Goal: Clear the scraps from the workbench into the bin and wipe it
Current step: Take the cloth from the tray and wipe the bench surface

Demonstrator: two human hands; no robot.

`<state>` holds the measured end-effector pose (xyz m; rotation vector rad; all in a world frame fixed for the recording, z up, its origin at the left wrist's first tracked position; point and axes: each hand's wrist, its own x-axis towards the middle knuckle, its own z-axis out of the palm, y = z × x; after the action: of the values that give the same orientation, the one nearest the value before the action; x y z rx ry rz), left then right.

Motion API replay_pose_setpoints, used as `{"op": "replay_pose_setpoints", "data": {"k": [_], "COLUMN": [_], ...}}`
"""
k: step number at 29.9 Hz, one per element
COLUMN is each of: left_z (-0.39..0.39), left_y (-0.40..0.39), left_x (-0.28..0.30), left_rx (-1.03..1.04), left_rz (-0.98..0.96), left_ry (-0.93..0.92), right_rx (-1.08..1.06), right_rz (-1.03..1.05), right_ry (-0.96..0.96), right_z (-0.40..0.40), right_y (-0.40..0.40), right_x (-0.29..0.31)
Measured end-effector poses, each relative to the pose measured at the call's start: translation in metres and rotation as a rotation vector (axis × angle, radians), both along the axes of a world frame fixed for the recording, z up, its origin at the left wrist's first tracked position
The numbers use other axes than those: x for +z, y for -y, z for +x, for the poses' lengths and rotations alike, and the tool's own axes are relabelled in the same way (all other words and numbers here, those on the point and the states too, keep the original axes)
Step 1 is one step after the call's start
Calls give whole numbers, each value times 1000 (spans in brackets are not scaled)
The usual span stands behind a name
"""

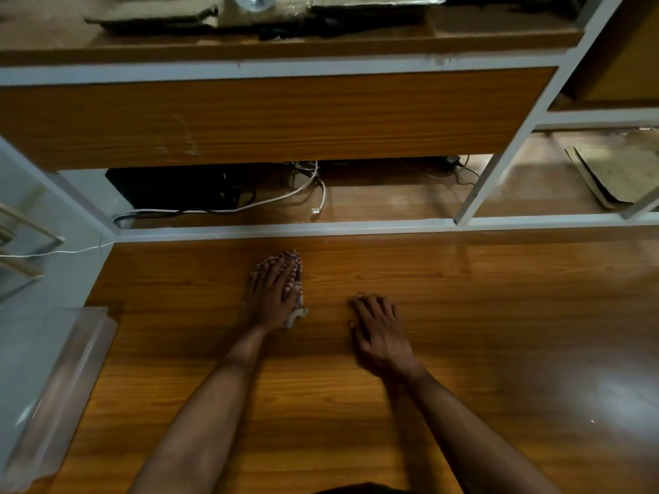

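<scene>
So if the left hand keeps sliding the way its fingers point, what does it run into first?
The left hand, pressing the cloth flat, points away across the bench top. The wood ahead looks bare, so it would likely meet the grey rail at the back edge first.

Wood-grain partition (271, 115) in white frame (285, 67); shelf (321, 41) above; cables (285, 197) beneath; grey floor (39, 336) left; dim light.

Cloth (285, 279): red-and-white check, bunched, lying on the bench (463, 315) near its far edge, flattened under a hand; one pale corner sticks out by the wrist. Bench: glossy wood-grain top.
</scene>
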<state>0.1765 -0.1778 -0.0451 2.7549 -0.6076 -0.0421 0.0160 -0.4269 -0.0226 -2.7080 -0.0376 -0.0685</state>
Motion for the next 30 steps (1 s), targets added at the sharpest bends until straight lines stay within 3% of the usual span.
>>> {"op": "replay_pose_setpoints", "data": {"k": [4,14,23,27,30], "left_z": [6,29,22,39,46], "left_y": [42,79,141,110,75], "left_x": [1,17,21,15,10], "left_rx": [182,218,-9,-104,-55], "left_rz": [50,114,96,109,103], "left_ry": [-97,-56,-128,-91,-78], "right_rx": [-22,-20,-30,-13,-15], "right_rz": [9,8,-28,-2,14], "right_ry": [-3,-26,-27,-26,-46], "right_z": [-3,3,8,5,4], "right_y": [-1,1,1,4,4], "right_x": [4,0,-6,-5,-5]}}
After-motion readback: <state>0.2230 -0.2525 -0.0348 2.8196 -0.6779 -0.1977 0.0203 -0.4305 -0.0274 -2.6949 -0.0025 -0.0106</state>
